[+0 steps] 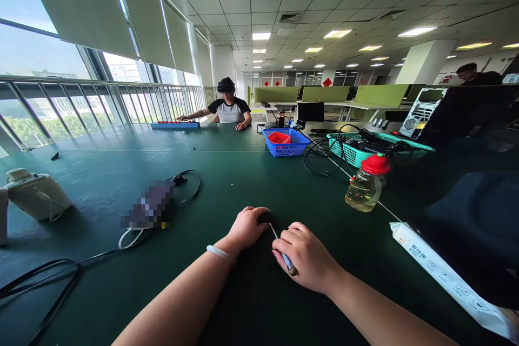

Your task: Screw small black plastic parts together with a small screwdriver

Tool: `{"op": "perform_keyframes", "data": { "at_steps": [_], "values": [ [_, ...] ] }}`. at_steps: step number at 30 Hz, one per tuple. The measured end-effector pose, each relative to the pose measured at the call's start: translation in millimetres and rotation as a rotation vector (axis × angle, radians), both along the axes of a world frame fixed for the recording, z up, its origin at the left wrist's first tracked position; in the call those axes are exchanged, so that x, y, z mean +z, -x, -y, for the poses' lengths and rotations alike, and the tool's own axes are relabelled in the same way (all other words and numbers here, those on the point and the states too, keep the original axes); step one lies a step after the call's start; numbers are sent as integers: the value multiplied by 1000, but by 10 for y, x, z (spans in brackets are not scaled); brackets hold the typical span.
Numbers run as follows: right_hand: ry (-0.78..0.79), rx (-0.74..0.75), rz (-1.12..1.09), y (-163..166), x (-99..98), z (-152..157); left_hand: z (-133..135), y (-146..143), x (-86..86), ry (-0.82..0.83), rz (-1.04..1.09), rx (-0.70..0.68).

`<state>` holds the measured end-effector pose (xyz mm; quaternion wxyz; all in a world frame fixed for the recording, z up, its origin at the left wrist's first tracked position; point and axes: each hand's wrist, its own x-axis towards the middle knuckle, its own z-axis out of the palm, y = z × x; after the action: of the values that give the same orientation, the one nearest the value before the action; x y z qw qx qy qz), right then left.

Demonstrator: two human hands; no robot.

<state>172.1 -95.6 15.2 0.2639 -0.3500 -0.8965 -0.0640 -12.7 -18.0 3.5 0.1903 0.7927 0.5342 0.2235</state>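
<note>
My L hand [248, 228] grasps a small black pc [265, 218], low over the dark green table [233, 170]; can't tell if it rests there. My R hand [303, 255] is wrapped round the handle of a thin-shafted tool [289, 265], tip at or nr the pc. To do this well: L grip firm so the pc can't twist, L fingertips clear of the tip, shaft steady, light pressure 1st.

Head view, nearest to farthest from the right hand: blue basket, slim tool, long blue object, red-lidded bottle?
1. Slim tool: in the right hand
2. Red-lidded bottle: ahead, to the right
3. Blue basket: farther, almost straight ahead
4. Long blue object: far ahead, well left
</note>
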Motion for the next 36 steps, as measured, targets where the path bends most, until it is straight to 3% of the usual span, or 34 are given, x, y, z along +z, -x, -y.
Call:
{"op": "perform_keyframes", "data": {
  "at_steps": [15,26,36],
  "values": [
    [187,-82,-172,-6,-11,0,-4,1,-3,-2,14,-15],
    [242,-83,-501,-54,-34,-80,0,2,12,-12,5,-29],
    [168,-95,-317,-49,-36,-64,-3,-9,5,-2,19,4]
  ]
}}
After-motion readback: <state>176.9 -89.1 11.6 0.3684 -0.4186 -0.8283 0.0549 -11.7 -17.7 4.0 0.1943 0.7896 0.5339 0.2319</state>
